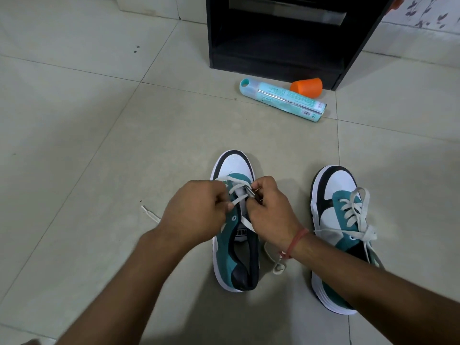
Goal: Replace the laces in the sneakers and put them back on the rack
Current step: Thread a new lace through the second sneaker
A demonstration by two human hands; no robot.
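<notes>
Landmark: the black rack (286, 33) stands on the tiled floor (87, 120) at the far side, its lower shelf open toward the person.
Left sneaker: a teal, white and black sneaker (234, 245) sits on the floor well in front of the rack, toe pointing to it, only its front eyelets threaded.
Lace: a white lace (237, 192) crosses the front of that sneaker; one loose end trails on the floor to the left, another lies on the floor beside its right edge.
Left hand: the left hand (196, 210) is curled, pinching a strand of the lace over the sneaker's eyelets.
Right hand: the right hand (270, 210) is curled too, fingers closed on the lace at the opposite eyelet row; a red thread (296, 241) circles its wrist.
Right sneaker: a second sneaker (343, 235) stands to the right of the first, also well in front of the rack, fully laced and tied.
Spray can: a light blue spray can (283, 98) lies on its side just in front of the rack.
Cap: an orange cap (307, 87) lies tipped over, between the can and the rack's base, touching the can.
</notes>
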